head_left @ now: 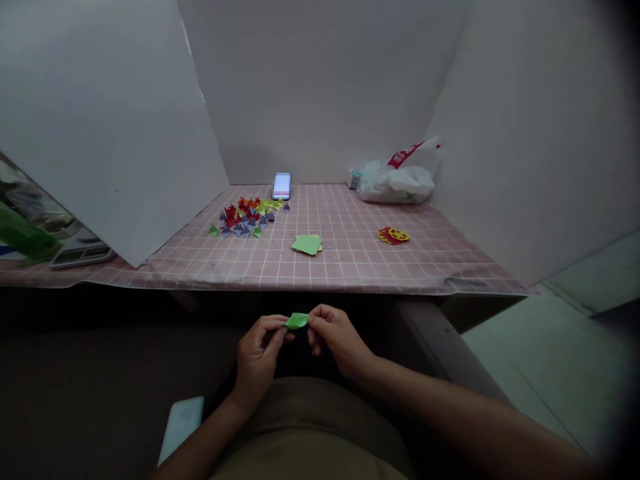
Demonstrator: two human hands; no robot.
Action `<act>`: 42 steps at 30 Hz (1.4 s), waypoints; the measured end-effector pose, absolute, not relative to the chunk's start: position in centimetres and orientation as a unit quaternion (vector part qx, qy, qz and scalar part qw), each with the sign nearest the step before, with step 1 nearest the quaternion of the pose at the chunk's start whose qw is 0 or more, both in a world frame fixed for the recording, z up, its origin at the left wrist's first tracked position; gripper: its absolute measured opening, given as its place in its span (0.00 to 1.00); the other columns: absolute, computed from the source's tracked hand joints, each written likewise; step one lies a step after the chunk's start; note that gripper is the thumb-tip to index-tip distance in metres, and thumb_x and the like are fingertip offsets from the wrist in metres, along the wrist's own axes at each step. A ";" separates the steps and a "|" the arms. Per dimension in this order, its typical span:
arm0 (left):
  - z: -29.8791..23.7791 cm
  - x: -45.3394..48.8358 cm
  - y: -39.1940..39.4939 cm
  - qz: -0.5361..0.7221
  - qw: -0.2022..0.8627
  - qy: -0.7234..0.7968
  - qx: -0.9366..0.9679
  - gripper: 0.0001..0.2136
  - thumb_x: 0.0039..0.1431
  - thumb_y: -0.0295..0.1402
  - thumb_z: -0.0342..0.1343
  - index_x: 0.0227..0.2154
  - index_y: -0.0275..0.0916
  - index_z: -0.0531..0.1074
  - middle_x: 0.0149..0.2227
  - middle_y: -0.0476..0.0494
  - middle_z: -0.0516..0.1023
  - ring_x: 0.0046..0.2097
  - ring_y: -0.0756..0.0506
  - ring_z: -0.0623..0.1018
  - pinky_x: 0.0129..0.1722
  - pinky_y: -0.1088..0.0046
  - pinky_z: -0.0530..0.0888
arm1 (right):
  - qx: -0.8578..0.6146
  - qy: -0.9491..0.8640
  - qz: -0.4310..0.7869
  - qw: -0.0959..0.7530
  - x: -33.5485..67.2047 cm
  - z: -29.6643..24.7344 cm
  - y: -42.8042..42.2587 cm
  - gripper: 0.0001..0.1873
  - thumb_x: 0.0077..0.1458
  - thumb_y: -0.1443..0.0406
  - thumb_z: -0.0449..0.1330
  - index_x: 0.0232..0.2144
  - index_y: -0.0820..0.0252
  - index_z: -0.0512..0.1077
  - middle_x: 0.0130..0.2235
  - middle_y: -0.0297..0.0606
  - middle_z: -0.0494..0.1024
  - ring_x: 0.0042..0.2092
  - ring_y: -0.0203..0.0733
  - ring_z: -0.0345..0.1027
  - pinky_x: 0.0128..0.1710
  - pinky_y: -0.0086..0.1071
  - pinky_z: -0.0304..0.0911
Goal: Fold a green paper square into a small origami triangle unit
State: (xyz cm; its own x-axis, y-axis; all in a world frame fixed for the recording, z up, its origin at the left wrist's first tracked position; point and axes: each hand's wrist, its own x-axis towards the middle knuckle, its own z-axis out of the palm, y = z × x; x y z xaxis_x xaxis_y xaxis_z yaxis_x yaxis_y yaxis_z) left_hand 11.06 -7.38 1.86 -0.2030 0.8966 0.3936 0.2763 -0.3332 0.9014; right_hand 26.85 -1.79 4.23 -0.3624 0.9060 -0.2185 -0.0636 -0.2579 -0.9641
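Observation:
A partly folded piece of green paper (297, 321) is held up over my lap, just in front of the table's near edge. My left hand (261, 350) pinches its left end between thumb and fingers. At the right end, my right hand (336, 337) grips it the same way. A small stack of paper squares (307, 245), green on top with yellow beneath, lies on the table beyond my hands. Farther back on the left is a cluster of small folded paper pieces (250, 217) in red, orange, yellow, purple and green.
A pink checked cloth (350, 267) covers the table. A phone (282, 186) stands at the back, left of a white plastic bag (397, 183). Red and yellow cut-outs (393, 235) lie at right. White panels (100, 120) wall the sides. A white device (181, 427) lies beside my left forearm.

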 end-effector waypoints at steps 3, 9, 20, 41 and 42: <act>2.0 10.8 -7.4 0.547 0.200 0.494 0.645 0.05 0.62 0.26 0.55 0.36 0.40 0.75 0.38 0.46 0.79 0.38 0.47 0.79 0.39 0.72 0.75 | -0.434 -0.524 0.638 0.361 26.9 4.1 -1.7 0.04 0.48 0.65 0.58 0.27 0.59 0.65 0.18 0.27 0.70 0.17 0.32 0.61 0.17 0.25 0.55; 2.3 11.0 -7.3 0.532 0.238 0.507 0.635 0.04 0.61 0.27 0.55 0.34 0.40 0.75 0.34 0.46 0.79 0.37 0.47 0.78 0.39 0.72 0.73 | -0.448 -0.612 0.553 0.346 27.2 4.2 -1.3 0.04 0.47 0.70 0.59 0.23 0.61 0.67 0.22 0.29 0.67 0.23 0.32 0.61 0.22 0.26 0.55; 3.5 11.0 -7.1 0.540 0.464 0.523 0.468 0.08 0.54 0.36 0.60 0.33 0.38 0.74 0.31 0.49 0.76 0.34 0.47 0.75 0.36 0.72 0.73 | -0.463 -0.638 0.554 0.268 27.1 4.8 -2.5 0.09 0.49 0.69 0.58 0.20 0.59 0.63 0.19 0.29 0.64 0.22 0.33 0.57 0.21 0.27 0.48; 3.5 9.7 -6.6 0.458 0.661 0.418 0.422 0.08 0.54 0.34 0.62 0.33 0.36 0.72 0.27 0.50 0.72 0.27 0.52 0.70 0.29 0.77 0.66 | -0.285 -0.520 0.767 0.246 27.9 5.4 -2.0 0.15 0.48 0.58 0.67 0.28 0.64 0.70 0.23 0.32 0.73 0.22 0.30 0.63 0.25 0.26 0.57; 3.6 9.7 -6.6 0.456 0.656 0.422 0.429 0.08 0.54 0.35 0.62 0.32 0.36 0.72 0.27 0.50 0.73 0.27 0.52 0.70 0.29 0.76 0.66 | -0.284 -0.518 0.769 0.245 27.9 5.4 -2.0 0.15 0.48 0.58 0.67 0.28 0.64 0.69 0.24 0.32 0.74 0.22 0.30 0.63 0.24 0.26 0.58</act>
State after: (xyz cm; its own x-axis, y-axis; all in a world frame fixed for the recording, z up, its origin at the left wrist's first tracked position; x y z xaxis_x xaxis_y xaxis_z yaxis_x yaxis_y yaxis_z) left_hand 9.73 -6.57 3.60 0.2291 0.9597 -0.1627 -0.2371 0.2171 0.9469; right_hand 27.85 -2.05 5.40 -0.7191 0.6706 -0.1822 -0.0826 -0.3428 -0.9358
